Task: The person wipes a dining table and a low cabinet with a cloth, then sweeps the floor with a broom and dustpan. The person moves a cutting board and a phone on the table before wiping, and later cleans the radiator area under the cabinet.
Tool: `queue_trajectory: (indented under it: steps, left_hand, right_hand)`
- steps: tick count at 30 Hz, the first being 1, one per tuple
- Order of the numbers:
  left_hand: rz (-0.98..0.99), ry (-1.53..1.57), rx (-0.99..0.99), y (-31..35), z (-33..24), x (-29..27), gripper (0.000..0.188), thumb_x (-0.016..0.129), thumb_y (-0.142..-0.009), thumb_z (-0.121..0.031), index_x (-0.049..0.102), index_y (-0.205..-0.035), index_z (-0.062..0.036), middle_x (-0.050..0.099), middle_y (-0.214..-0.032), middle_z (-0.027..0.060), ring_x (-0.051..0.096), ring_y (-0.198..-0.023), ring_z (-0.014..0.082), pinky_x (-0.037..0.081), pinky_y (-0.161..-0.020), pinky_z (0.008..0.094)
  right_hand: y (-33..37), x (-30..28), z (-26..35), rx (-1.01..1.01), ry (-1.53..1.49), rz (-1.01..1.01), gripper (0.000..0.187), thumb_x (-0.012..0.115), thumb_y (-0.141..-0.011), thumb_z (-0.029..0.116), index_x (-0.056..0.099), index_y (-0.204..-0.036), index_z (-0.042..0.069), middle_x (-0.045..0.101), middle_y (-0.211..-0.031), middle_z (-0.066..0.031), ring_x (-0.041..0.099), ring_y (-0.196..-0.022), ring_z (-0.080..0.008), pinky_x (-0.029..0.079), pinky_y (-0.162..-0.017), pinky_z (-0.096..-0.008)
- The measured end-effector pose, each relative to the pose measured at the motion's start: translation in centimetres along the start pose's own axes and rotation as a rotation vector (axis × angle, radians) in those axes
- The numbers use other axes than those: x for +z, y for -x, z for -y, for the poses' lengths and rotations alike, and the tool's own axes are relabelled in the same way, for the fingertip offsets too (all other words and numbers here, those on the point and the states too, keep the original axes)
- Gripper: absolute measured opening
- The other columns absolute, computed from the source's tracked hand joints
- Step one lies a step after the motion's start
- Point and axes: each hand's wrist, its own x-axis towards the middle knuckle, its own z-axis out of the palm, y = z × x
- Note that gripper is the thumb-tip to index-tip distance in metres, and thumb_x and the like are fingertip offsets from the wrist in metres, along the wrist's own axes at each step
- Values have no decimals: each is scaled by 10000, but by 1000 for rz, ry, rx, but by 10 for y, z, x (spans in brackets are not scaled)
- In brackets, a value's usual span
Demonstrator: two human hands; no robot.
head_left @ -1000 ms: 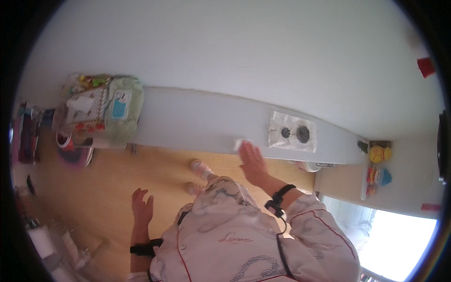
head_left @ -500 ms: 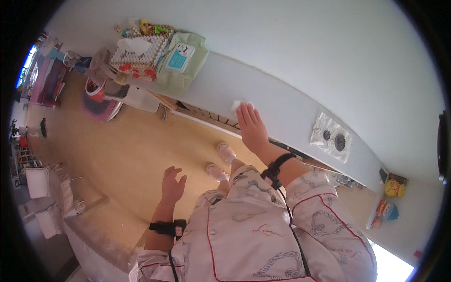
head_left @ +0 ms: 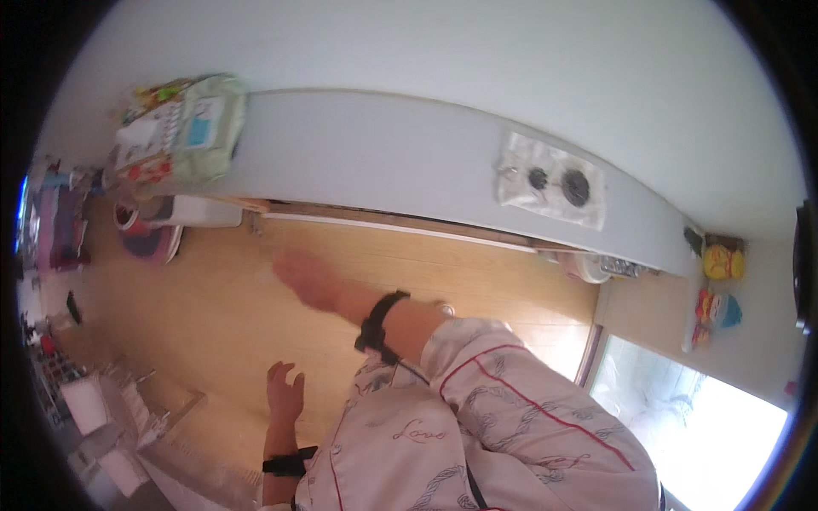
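Note:
My right hand (head_left: 308,279) is over the wooden floor, off the front edge of the long pale shelf (head_left: 366,153). Motion smears its fingers, and no white wipe shows in or beside it. Lower and to the left, my left hand (head_left: 285,393) hangs above the floor with thumb and fingers apart, holding nothing. On the shelf's left end sit a green wet-wipe packet (head_left: 223,140) and a patterned tissue box (head_left: 149,145). Toward its right, a whitish plastic sheet (head_left: 520,200) bears two dark round pieces.
A white wall rises behind the shelf. At the right stand a yellow toy figure (head_left: 722,261) and a blue-and-red one (head_left: 722,309), with a bright window (head_left: 699,426) below. Pale furniture (head_left: 102,417) is at lower left; a red-and-white bucket (head_left: 129,217) stands at left.
My right hand has left the shelf top and swung left and nearer, over the floor. The white wipe under it is no longer visible. My view has turned, shifting the shelf items left.

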Motion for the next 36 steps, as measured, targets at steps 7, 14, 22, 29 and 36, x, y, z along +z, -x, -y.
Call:
queue_trajectory:
  steps: [7, 14, 22, 29, 36]
  left_hand:
    - [52, 44, 133, -19, -53, 72, 291, 651, -781, -149, 600, -1040, -28, 517, -1186, 206, 475, -1139, 346, 411, -938, 409]
    - [249, 14, 502, -96, -158, 200, 327, 664, -759, -186, 587, -1040, -38, 524, -1173, 187, 489, -1120, 346, 417, -937, 410]
    - [327, -24, 843, -167, -181, 300, 325, 687, -739, -156, 586, -1024, -38, 538, -1146, 182, 510, -1090, 345, 432, -920, 407]
    - [335, 39, 844, -264, -97, 393, 290, 689, -723, -128, 604, -984, -34, 557, -1089, 176, 542, -1020, 338, 455, -879, 399]
    - [291, 104, 558, -344, 0, 446, 254, 668, -736, -73, 614, -979, -21, 547, -1120, 152, 586, -943, 273, 514, -741, 338]
  right_hand:
    - [246, -39, -103, 663, 194, 580, 304, 623, -731, 192, 619, -1034, 172, 656, -972, -112, 631, -910, -307, 505, -754, -408]
    - [433, -123, -178, 1230, 281, -54, 231, 494, -851, 202, 646, -973, 78, 618, -921, -210, 587, -897, -375, 472, -781, -464]
    - [514, -80, -269, 1563, -79, -628, 260, 527, -836, 236, 643, -970, 46, 638, -806, -211, 629, -764, -335, 483, -675, -409]
    - [557, -59, -423, 1520, 206, -620, 296, 491, -844, 255, 658, -956, 37, 647, -879, -213, 628, -861, -362, 490, -758, -423]
    - [598, -88, -556, 1686, 753, -457, 305, 451, -832, 227, 651, -984, 55, 641, -971, -219, 602, -956, -368, 484, -827, -454]
